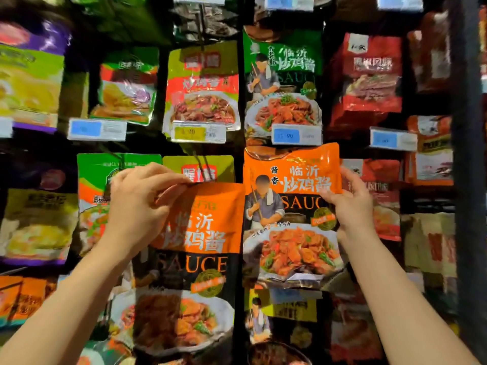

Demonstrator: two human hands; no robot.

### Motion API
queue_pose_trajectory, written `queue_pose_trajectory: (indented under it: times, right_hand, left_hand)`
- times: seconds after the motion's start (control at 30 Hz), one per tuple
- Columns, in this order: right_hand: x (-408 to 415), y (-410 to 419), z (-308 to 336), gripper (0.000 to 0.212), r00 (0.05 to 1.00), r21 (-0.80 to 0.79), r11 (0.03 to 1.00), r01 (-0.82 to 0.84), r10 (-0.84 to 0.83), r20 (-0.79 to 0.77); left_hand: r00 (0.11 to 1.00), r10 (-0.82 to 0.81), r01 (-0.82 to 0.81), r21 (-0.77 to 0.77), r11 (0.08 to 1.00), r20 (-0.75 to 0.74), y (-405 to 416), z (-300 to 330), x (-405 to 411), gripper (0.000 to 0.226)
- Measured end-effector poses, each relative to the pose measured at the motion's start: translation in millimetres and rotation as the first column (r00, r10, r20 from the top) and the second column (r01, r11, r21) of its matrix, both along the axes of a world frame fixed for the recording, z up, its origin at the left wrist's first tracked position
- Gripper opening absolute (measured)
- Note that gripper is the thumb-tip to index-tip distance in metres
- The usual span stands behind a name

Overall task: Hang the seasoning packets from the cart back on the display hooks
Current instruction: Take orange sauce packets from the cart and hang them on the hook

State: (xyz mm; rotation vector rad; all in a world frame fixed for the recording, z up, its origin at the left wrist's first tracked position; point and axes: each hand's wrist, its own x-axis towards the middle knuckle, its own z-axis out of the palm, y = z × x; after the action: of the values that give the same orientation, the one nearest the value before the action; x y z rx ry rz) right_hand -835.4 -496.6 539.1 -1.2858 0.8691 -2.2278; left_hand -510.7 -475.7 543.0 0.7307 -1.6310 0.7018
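Head view: left hand (pixel 137 204) pinched the top edge of an orange packet (pixel 195 259) marked "SAUCE" at lower centre; right hand (pixel 347 204) gripped the hanging orange packet (pixel 292 214) at centre right, under price tag (pixel 296 134) "10.90".

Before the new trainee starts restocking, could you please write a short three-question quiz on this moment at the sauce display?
1. True or false: the left hand pinches the top edge of an orange sauce packet.
2. What does the right hand touch: A) a price tag, B) the hanging orange packet, C) a red packet?
3. What colour is the packet directly above the hanging one?

Key: 1 true; 2 B; 3 green.
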Motion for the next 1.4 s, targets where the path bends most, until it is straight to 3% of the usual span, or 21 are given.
queue_pose_trajectory:
  times: [0.27, 0.37, 0.63, 1.07, 1.17, 1.3, 1.37, 1.4]
  right_hand:
    - [-1.5, -23.8, -9.4, 0.054, 0.997, -0.001, 0.998, -0.059, 0.059, 0.054]
    - [-8.5, -24.2, -1.5, 0.053, 0.994, 0.009, 0.997, -0.073, 0.072, 0.086]
    - [-21.2, -16.1, -1.2, 0.056, 0.995, 0.051, 0.994, -0.101, 0.102, -0.020]
    - [-28.3, -32.6, -2.6, 0.054, 0.991, 0.077, 0.989, -0.130, 0.130, -0.006]
    - [-26.9, -47.8, -4.9, 0.054, 0.997, 0.074, 0.996, -0.048, 0.052, -0.049]
    - [-22.1, -61.3, -8.8, 0.051, 0.953, 0.076, 0.976, 0.202, -0.178, -0.243]
    - [-20.3, -56.2, -16.3, 0.055, 0.860, -0.011, 0.930, 0.368, -0.345, -0.377]
    - [-18.9, -51.1, -21.5, 0.059, 0.755, -0.118, 0.873, 0.473, -0.471, -0.457]
  left_hand:
    - [0.998, -0.057, 0.057, 0.060, 0.997, -0.010, -11.9, -2.8, -14.3, 0.032]
    - [0.998, -0.060, 0.062, 0.067, 0.996, -0.036, -12.5, -4.8, -26.4, 0.024]
    - [0.998, -0.021, 0.023, 0.037, 0.999, -0.055, -6.0, -12.4, -52.7, 0.021]
    - [0.999, -0.003, 0.004, 0.016, 1.000, -0.054, 8.3, -6.8, -68.7, 0.027]
    - [0.999, -0.003, 0.004, 0.024, 1.000, -0.050, 8.5, -7.0, -69.5, 0.034]
    - [0.999, 0.010, -0.009, 0.021, 1.000, -0.043, 7.1, -5.6, -68.4, 0.032]
    - [0.999, 0.016, -0.016, 0.015, 1.000, -0.044, 6.5, -6.8, -63.7, 0.032]
    - [0.999, 0.015, -0.014, 0.014, 1.000, -0.047, 6.3, -8.2, -61.4, 0.033]
